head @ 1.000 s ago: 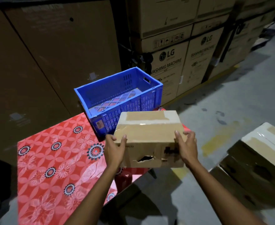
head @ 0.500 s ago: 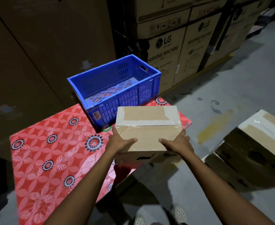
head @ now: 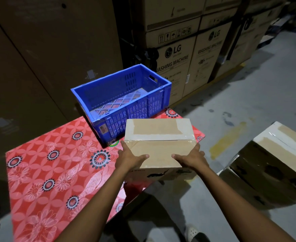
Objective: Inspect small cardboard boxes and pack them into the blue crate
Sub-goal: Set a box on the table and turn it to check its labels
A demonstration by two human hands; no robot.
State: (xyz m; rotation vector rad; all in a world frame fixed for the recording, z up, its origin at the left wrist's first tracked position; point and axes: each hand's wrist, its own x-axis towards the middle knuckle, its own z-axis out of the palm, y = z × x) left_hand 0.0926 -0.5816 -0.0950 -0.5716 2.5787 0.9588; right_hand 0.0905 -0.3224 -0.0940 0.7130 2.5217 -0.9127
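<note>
A small taped cardboard box (head: 158,135) is held in front of me, just in front of the blue crate (head: 135,109), which stands on the far right part of a red flowered table (head: 53,172). My left hand (head: 129,158) grips the box's near left corner, thumb on top. My right hand (head: 191,158) grips its near right corner the same way. The box's front face shows a torn black mark. The crate has slotted walls and nothing lies in it.
Large cardboard boxes (head: 273,165) sit on the grey floor at my right. Stacked washing-machine cartons (head: 184,55) stand behind the crate, and a tall brown carton wall (head: 44,53) rises behind the table. My feet show below near the table's edge.
The box has tipped so its top face shows more, and both hands slid from its sides up onto the top near edge. The view dropped lower toward the table.
</note>
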